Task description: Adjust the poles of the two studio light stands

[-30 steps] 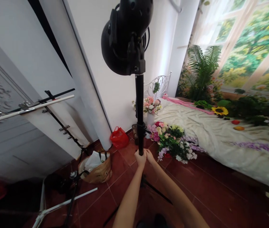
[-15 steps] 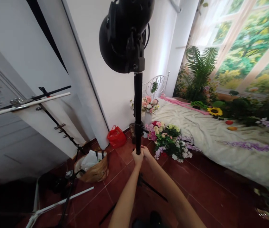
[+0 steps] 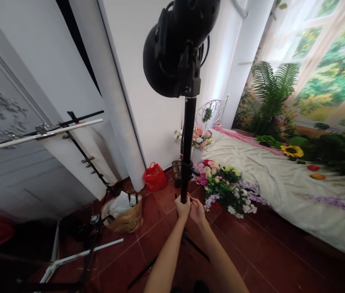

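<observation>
A black light stand [image 3: 188, 138] rises upright in front of me, topped by a large black studio light [image 3: 175, 53] that faces away toward the wall. My left hand [image 3: 183, 207] is wrapped round the lower part of the pole. Close beside it, on the right of the pole, my right hand [image 3: 196, 211] has its fingers bent in against a small dark part of the stand, probably a knob; the fingertips are partly hidden. Below my arms, thin black legs of the stand spread over the floor.
On the right is a bed [image 3: 239, 156] with a cream cover; mixed flowers [image 3: 221, 183] stand beside it. A red plastic bag [image 3: 155, 177] and a woven bag [image 3: 126, 217] sit on the tiled floor. Another stand holds a white crossbar [image 3: 68, 127] at left.
My view has turned a little to the left, so the scene sits further right. My right hand has drawn slightly back and its fingers have curled more at the pole; the left keeps its grip.
</observation>
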`<state>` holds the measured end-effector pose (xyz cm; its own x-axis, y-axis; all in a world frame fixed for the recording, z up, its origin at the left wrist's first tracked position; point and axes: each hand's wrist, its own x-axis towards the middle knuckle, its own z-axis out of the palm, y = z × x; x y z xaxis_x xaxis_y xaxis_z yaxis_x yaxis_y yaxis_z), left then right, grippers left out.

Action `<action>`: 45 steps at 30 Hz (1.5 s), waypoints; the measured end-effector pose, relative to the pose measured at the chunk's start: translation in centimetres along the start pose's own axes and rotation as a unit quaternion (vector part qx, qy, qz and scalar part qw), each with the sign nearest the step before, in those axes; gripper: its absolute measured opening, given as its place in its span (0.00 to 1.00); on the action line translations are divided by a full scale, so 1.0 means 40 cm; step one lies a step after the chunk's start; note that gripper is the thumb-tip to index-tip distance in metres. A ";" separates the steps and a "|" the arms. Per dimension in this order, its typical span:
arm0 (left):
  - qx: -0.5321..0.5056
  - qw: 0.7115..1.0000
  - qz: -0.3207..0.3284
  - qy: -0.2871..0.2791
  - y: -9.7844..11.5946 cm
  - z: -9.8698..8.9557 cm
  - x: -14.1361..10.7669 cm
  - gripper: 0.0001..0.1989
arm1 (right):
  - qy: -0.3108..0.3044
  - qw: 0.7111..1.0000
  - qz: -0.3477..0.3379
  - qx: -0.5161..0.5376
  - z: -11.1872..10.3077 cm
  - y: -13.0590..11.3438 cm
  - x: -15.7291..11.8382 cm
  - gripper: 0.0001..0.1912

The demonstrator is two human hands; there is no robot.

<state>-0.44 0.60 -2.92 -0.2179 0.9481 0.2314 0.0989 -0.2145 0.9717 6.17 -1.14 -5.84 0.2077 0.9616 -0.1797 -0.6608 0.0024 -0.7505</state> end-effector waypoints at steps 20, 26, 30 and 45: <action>0.034 0.999 -0.005 0.015 0.001 -0.001 0.007 0.11 | 0.032 0.999 -0.017 0.027 -0.054 0.079 0.040 0.18; 0.029 1.000 -0.001 0.004 -0.001 -0.001 0.008 0.12 | 0.102 0.991 -0.059 -0.070 -0.025 0.059 0.048 0.19; 0.023 1.000 0.004 -0.003 0.000 -0.002 0.007 0.11 | 0.158 0.973 -0.070 -0.153 -0.008 0.016 0.056 0.20; 0.010 0.996 -0.006 -0.094 -0.002 -0.042 0.011 0.13 | 0.224 0.959 -0.084 -0.151 -0.014 0.031 -0.066 0.16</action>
<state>-2.20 0.66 -2.83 -0.0347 0.9780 0.2057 0.1173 -0.2004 0.9727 5.21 -3.84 -6.64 0.6276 0.7393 -0.2441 -0.3651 0.0026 -0.9309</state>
